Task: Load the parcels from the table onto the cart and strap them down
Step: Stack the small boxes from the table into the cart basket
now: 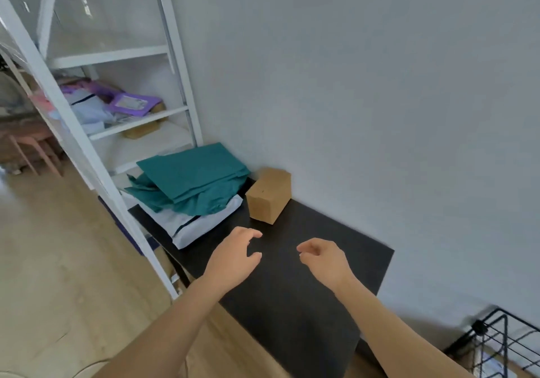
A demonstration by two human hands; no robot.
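A small brown cardboard box stands on the black table against the wall. To its left lies a pile of soft parcels: teal mailer bags on top of a pale grey-white mailer. My left hand hovers above the table just short of the box, fingers loosely curved and holding nothing. My right hand hovers a little to the right, fingers relaxed and empty. The black wire cart shows at the bottom right corner, partly cut off.
A white metal shelf rack stands left of the table, holding purple and pale mailers and a cardboard box. A grey wall runs behind the table. Wooden floor extends to the left, with a pink stool far left.
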